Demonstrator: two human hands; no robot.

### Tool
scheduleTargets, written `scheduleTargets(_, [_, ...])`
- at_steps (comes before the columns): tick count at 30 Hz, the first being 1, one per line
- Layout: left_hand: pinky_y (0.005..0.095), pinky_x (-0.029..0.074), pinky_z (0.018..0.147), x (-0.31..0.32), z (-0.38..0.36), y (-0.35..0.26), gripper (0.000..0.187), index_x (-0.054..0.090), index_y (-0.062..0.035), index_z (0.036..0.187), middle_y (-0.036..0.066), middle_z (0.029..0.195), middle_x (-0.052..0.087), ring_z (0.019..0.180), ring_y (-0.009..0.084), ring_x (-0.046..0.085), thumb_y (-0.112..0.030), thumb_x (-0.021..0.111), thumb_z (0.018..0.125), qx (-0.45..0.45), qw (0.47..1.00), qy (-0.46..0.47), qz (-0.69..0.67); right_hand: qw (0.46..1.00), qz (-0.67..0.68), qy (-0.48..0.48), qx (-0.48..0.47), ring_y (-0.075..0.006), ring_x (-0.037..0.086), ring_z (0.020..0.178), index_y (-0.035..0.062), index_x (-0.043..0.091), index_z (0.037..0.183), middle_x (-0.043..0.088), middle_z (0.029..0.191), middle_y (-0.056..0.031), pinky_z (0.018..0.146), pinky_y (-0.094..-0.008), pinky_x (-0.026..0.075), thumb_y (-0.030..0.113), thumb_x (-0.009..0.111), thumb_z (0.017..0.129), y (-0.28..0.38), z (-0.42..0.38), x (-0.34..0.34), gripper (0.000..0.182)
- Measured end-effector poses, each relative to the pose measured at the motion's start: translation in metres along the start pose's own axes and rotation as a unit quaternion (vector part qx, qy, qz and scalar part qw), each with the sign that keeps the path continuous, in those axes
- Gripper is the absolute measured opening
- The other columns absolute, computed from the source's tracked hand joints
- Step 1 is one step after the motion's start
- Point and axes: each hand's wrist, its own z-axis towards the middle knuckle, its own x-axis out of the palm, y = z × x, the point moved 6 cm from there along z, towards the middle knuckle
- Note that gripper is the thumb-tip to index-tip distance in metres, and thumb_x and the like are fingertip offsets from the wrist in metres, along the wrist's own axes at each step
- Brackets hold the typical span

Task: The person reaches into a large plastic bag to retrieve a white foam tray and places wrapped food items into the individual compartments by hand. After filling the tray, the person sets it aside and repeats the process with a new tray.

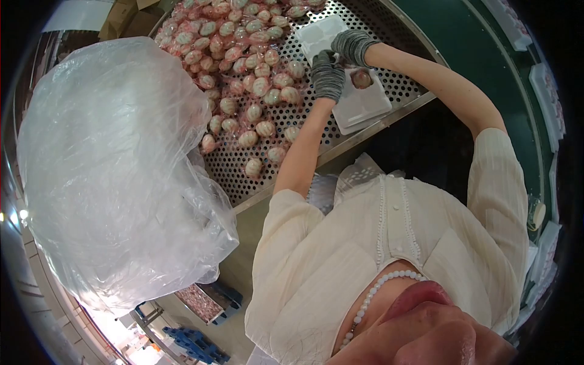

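My left hand (pixel 328 76), in a grey striped knit glove, is at the near edge of a white compartmented tray (pixel 317 35). Its fingers are curled, and what they hold is hidden. Touching or almost touching it is my right hand (pixel 354 47), gloved alike, its fingers bent in beside the same tray. A small white bit shows between the two hands, too small to name. Closer to me lies a second white tray (pixel 362 112), with one round brownish piece (pixel 361 78) in a far compartment.
Many pale, striped round pieces in clear and red wrappers (pixel 261 85) cover the perforated metal table (pixel 225 173). A big clear plastic bag (pixel 115 164) bulges on the left. A green surface (pixel 505 79) runs along the right, with white trays at its far edge.
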Motion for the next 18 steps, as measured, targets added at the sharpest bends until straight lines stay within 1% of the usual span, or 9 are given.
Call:
scheduleTargets(3, [0.0332,0.044,0.064,-0.004,0.005,0.002,0.020,0.057,-0.0024,0.084,0.014,0.074,0.056,0.069,0.0265,0.055,-0.002,0.050,0.064,0.033,0.998,0.040,-0.025,0.999,0.035,0.006,0.036,-0.0266,0.055,0.056,0.0000,0.055,0.067,0.053,0.058,-0.0151,0.053,-0.0343,0.044,0.025,0.060,0.061,0.000,0.004,0.008,0.026])
scheduleTargets(5, [0.0343,0.044,0.063,-0.008,-0.001,-0.013,0.020,0.058,-0.0046,0.082,0.015,0.074,0.055,0.068,0.0271,0.054,-0.002,0.049,0.064,0.062,0.994,0.058,-0.064,0.999,0.016,-0.009,0.030,-0.0267,0.057,0.062,0.0020,0.058,0.072,0.056,0.064,-0.0161,0.056,-0.0330,0.046,0.023,0.062,0.061,-0.012,-0.007,0.014,0.024])
scheduleTargets(7, [0.0349,0.044,0.063,-0.011,-0.002,-0.023,0.023,0.059,-0.0070,0.084,0.015,0.074,0.054,0.066,0.0286,0.053,-0.001,0.049,0.064,0.073,0.996,0.055,-0.014,1.000,-0.015,0.007,0.009,-0.0265,0.058,0.064,0.0019,0.056,0.073,0.056,0.065,-0.0164,0.055,-0.0331,0.046,0.020,0.061,0.064,-0.014,-0.009,0.024,0.021])
scheduleTargets(9, [0.0357,0.044,0.063,-0.004,-0.002,-0.019,0.023,0.059,-0.0083,0.084,0.015,0.075,0.052,0.068,0.0294,0.052,-0.004,0.048,0.065,0.062,0.993,0.095,0.029,0.998,0.050,0.001,0.048,-0.0262,0.058,0.064,0.0012,0.057,0.074,0.057,0.067,-0.0164,0.055,-0.0329,0.046,0.018,0.059,0.065,-0.009,-0.011,0.017,0.019])
scheduleTargets(10, [0.0361,0.043,0.065,0.002,0.000,-0.018,0.021,0.058,-0.0066,0.084,0.015,0.076,0.051,0.070,0.0289,0.052,-0.007,0.048,0.066,0.067,0.980,0.147,0.114,0.999,-0.036,-0.008,0.018,-0.0261,0.058,0.062,0.0011,0.058,0.072,0.057,0.066,-0.0161,0.054,-0.0332,0.046,0.017,0.058,0.066,0.003,-0.011,0.013,0.016])
scheduleTargets(13, [0.0364,0.043,0.066,0.008,0.000,-0.016,0.021,0.057,-0.0037,0.084,0.015,0.076,0.051,0.073,0.0284,0.052,-0.009,0.048,0.066,0.037,0.967,0.200,0.153,0.996,-0.068,0.029,0.049,-0.0261,0.057,0.060,0.0006,0.060,0.070,0.057,0.065,-0.0165,0.052,-0.0332,0.046,0.016,0.057,0.067,0.007,0.006,0.029,0.016])
scheduleTargets(15, [0.0361,0.043,0.067,0.006,0.003,-0.001,0.020,0.057,-0.0016,0.082,0.016,0.079,0.051,0.073,0.0282,0.052,-0.008,0.047,0.066,0.044,0.979,0.160,0.122,0.999,-0.047,-0.008,0.015,-0.0268,0.057,0.059,0.0020,0.061,0.070,0.057,0.064,-0.0164,0.051,-0.0351,0.045,0.018,0.058,0.064,-0.002,0.010,0.038,0.017])
scheduleTargets(17, [0.0352,0.042,0.068,-0.021,0.012,0.005,0.020,0.056,-0.0020,0.083,0.016,0.085,0.052,0.075,0.0284,0.051,-0.007,0.048,0.066,0.099,0.993,0.016,-0.058,0.994,0.007,0.082,0.075,-0.0273,0.057,0.059,0.0049,0.061,0.073,0.057,0.066,-0.0150,0.052,-0.0362,0.045,0.021,0.059,0.060,-0.011,0.014,0.050,0.021])
scheduleTargets(18, [0.0349,0.042,0.071,-0.045,0.016,0.004,0.026,0.054,-0.0032,0.091,0.017,0.091,0.052,0.079,0.0290,0.051,-0.006,0.049,0.065,0.055,0.995,-0.017,-0.083,0.990,0.050,0.101,0.084,-0.0276,0.056,0.058,0.0062,0.061,0.075,0.058,0.066,-0.0133,0.053,-0.0363,0.045,0.022,0.059,0.057,-0.012,0.012,0.050,0.024])
